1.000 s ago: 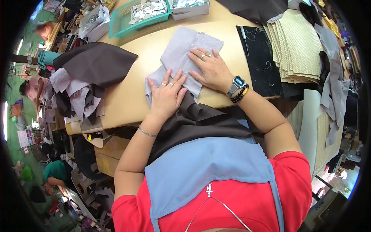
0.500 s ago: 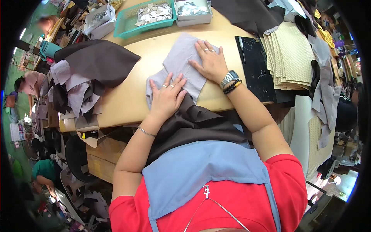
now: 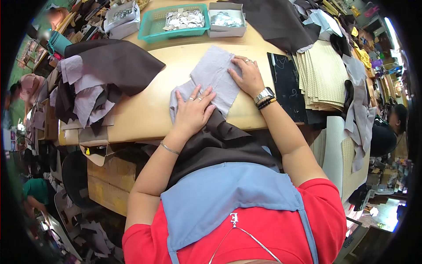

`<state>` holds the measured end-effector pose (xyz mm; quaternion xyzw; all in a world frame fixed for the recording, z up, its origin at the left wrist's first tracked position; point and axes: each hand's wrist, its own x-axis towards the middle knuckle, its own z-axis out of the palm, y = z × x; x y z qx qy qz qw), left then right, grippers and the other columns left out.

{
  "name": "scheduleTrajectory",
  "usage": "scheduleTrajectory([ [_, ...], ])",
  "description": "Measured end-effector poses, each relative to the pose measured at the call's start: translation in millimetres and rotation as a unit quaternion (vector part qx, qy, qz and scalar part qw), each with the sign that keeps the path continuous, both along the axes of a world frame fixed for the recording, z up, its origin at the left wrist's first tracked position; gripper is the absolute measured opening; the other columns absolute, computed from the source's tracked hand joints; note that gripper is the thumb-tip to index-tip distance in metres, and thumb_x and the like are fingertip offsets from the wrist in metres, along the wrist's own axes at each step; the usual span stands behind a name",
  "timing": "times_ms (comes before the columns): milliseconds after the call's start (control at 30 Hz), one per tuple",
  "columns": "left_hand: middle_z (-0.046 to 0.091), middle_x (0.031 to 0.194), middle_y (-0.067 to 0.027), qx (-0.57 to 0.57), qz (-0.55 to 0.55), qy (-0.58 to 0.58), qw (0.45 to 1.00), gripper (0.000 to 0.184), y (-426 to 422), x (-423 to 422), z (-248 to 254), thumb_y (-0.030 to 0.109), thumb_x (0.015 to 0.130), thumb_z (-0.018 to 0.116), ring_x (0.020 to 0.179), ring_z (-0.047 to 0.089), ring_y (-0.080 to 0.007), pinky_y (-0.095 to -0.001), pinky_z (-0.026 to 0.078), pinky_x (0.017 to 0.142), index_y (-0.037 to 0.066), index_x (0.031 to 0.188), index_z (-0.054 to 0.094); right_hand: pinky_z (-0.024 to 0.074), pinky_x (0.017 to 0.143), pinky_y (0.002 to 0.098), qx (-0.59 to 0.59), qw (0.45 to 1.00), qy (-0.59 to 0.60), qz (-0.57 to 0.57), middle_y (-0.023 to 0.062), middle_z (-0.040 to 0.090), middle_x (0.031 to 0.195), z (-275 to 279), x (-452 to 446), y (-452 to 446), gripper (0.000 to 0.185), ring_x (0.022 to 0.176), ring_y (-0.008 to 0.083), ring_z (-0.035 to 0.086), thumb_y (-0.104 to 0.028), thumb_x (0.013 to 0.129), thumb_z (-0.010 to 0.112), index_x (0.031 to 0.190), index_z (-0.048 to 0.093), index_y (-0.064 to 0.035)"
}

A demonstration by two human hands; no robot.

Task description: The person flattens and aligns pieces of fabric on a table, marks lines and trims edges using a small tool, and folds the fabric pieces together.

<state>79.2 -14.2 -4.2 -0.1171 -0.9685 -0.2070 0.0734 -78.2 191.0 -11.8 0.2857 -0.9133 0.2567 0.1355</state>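
A pale lilac-grey cloth piece (image 3: 213, 64), with a fold or seam line across it, lies on the table in front of me. My left hand (image 3: 193, 109) rests flat on its lower left part, fingers spread. At the upper right edge of the cloth is my right hand (image 3: 249, 78), its fingers slightly bent and the thumb apart from them, touching the edge. Dark brown fabric (image 3: 220, 149) runs from under the pale piece over the table edge onto my lap. What lies beneath my left palm is hidden.
A heap of brown and lilac fabric (image 3: 105, 70) lies at the left. Behind stand a teal basket (image 3: 145, 33) of small pale pieces and a white box (image 3: 226, 31). A black board (image 3: 285, 88) and stacked woven-patterned cream sheets (image 3: 323, 79) lie right. Other people are at the far left and right.
My right hand has moved from lying flat on the cloth to its right edge, with the fingers more bent. The left hand stays on the cloth. The camera view has shifted slightly.
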Motion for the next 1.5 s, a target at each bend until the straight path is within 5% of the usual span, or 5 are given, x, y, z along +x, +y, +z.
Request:
scheduleTrajectory([
  [333, 0.049, 0.148, -0.0010, -0.013, 0.002, 0.013, 1.000, 0.040, -0.4, -0.8, -3.8, 0.039, 0.098, 0.052, 0.140, 0.040, -0.0275, -0.0763, 0.013, 0.106, 0.020, 0.132, 0.059, 0.0311, 0.108, 0.0625, 0.098, 0.967, 0.018, 0.234, 0.0023, 0.060, 0.133, 13.1, 3.4, 1.7, 0.042, 0.124, 0.0233, 0.055, -0.044, 0.087, 0.068, 0.120, 0.067, -0.0181],
  [600, 0.064, 0.125, -0.0035, -0.058, 0.004, -0.026, 0.998, 0.031, 4.3, -20.7, 29.4, 0.038, 0.095, 0.057, 0.121, 0.057, -0.0232, -0.0749, 0.019, 0.104, 0.017, 0.116, 0.068, 0.0339, 0.107, 0.0572, 0.036, 0.995, 0.038, 0.090, 0.0091, 0.059, 0.133, 10.9, 8.3, -3.1, 0.042, 0.125, 0.0285, 0.053, -0.037, 0.091, 0.064, 0.125, 0.062, -0.0125],
  [700, 0.068, 0.110, -0.0060, -0.070, 0.029, -0.024, 0.997, 0.027, 15.7, -56.0, 37.5, 0.035, 0.093, 0.059, 0.105, 0.064, -0.0250, -0.0647, 0.034, 0.102, 0.015, 0.109, 0.070, 0.0424, 0.099, 0.0429, -0.046, 0.998, 0.027, 0.046, 0.0120, 0.065, 0.118, -7.8, -5.8, 2.5, 0.028, 0.109, 0.0308, 0.060, -0.027, 0.088, 0.066, 0.105, 0.068, -0.0047],
  [900, 0.069, 0.104, -0.0078, -0.003, 0.099, 0.060, 0.993, 0.026, 35.5, -147.4, 1.6, 0.031, 0.091, 0.060, 0.094, 0.067, -0.0296, -0.0444, 0.053, 0.080, 0.016, 0.109, 0.072, 0.0388, 0.105, 0.0516, -0.027, 0.999, -0.010, 0.046, 0.0117, 0.064, 0.119, -1.9, -0.6, 3.7, 0.025, 0.112, 0.0308, 0.060, -0.024, 0.089, 0.063, 0.106, 0.066, -0.0060],
  [1500, 0.072, 0.087, -0.0137, 0.070, 0.145, -0.085, 0.983, 0.024, 39.0, -201.9, -1.9, 0.029, 0.090, 0.062, 0.084, 0.070, -0.0288, -0.0386, 0.053, 0.076, 0.010, 0.101, 0.072, 0.0389, 0.104, 0.0514, -0.002, 1.000, 0.029, 0.012, 0.0097, 0.066, 0.112, -1.9, 2.6, 0.8, 0.025, 0.108, 0.0283, 0.061, -0.024, 0.090, 0.057, 0.111, 0.063, -0.0124],
])
